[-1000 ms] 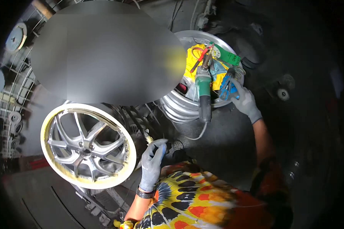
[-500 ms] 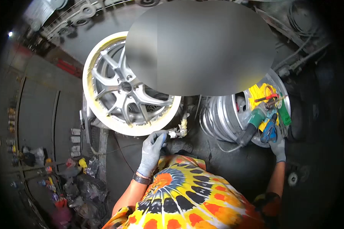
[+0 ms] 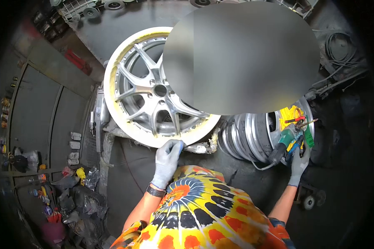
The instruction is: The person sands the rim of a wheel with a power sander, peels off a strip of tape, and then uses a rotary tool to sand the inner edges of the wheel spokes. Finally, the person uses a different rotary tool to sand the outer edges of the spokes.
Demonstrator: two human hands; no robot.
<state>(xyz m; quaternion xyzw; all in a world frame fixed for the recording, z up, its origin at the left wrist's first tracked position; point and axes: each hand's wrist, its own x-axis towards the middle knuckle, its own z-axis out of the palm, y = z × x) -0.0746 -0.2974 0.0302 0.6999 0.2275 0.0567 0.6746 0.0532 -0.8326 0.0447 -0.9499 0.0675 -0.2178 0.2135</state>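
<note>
A silver multi-spoke alloy wheel [image 3: 153, 114] lies face up, its outer lip coated pale yellow and white. My left hand [image 3: 167, 162], in a grey glove, is closed at the wheel's near edge; whatever its fingers may hold is hidden. To the right, my gloved right hand [image 3: 300, 164] is closed around a blue and black power tool [image 3: 296, 146], which is partly hidden. Touching or close beside that tool is a green and black power tool [image 3: 283, 143] with a metal bit. Both are at the face of a second wheel [image 3: 253, 139] standing on its side.
A yellow cloth [image 3: 289, 116] and a green tag [image 3: 308, 137] are by the tools. A wrapped bar [image 3: 199, 147] juts out below the first wheel. Coiled cable [image 3: 340, 50] lies at upper right, dark bags [image 3: 85, 203] at lower left. A grey blur covers the upper middle.
The view has shifted, so the first wheel appears farther right. My left hand, just below the rim before, now overlaps its near edge. My right hand remains at the blue tool.
</note>
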